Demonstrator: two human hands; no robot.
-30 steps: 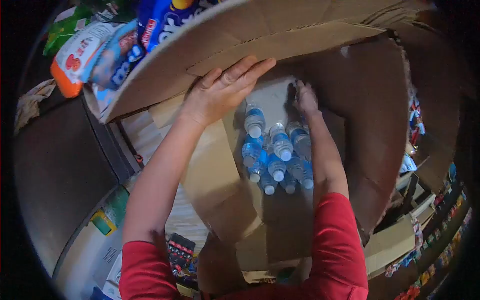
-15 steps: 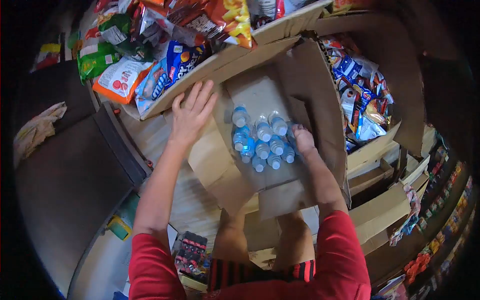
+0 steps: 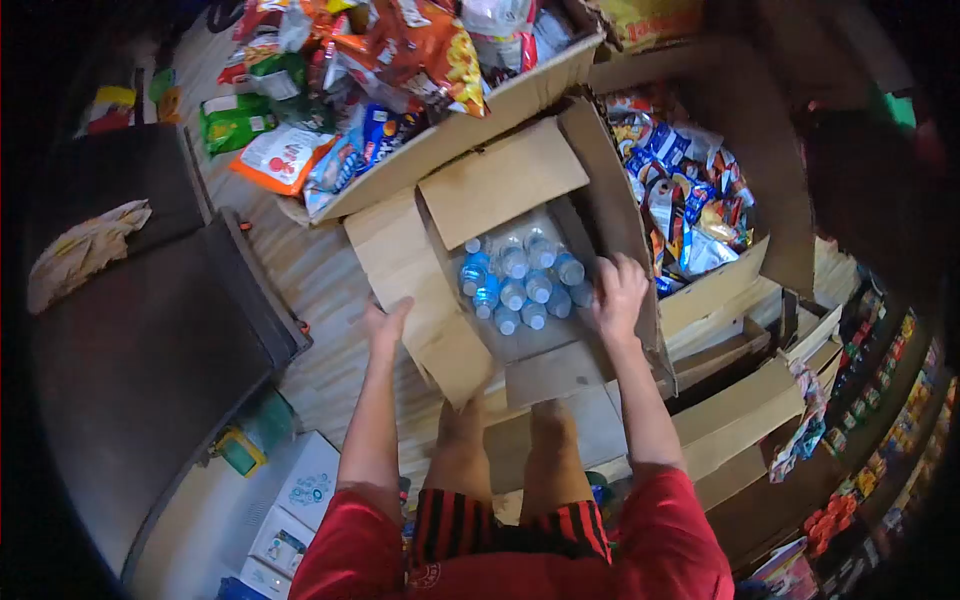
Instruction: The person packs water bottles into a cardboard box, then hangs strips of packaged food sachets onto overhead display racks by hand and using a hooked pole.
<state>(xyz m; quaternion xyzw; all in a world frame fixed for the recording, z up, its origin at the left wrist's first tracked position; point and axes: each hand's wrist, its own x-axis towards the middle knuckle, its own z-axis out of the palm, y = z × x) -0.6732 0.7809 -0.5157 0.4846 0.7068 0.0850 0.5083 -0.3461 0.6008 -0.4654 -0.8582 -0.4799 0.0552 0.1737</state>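
My left hand (image 3: 385, 325) is at the outer edge of the long left flap of an open brown cardboard box (image 3: 408, 275), its thumb lying against the flap; the other fingers are blurred and partly hidden, so I cannot tell whether they grip it. My right hand (image 3: 618, 290) is at the box's right side, its fingers bent, just beside the nearest bottle; I cannot tell whether they are closed on the cardboard. Between my hands, a cluster of clear plastic bottles with blue labels and pale caps (image 3: 538, 287) stands inside the box, caps towards me. Beyond the far flap is a larger cardboard box (image 3: 465, 135) heaped with colourful snack bags (image 3: 285, 155), and to the right another brown carton (image 3: 722, 288) holds shiny foil packets (image 3: 690, 195).
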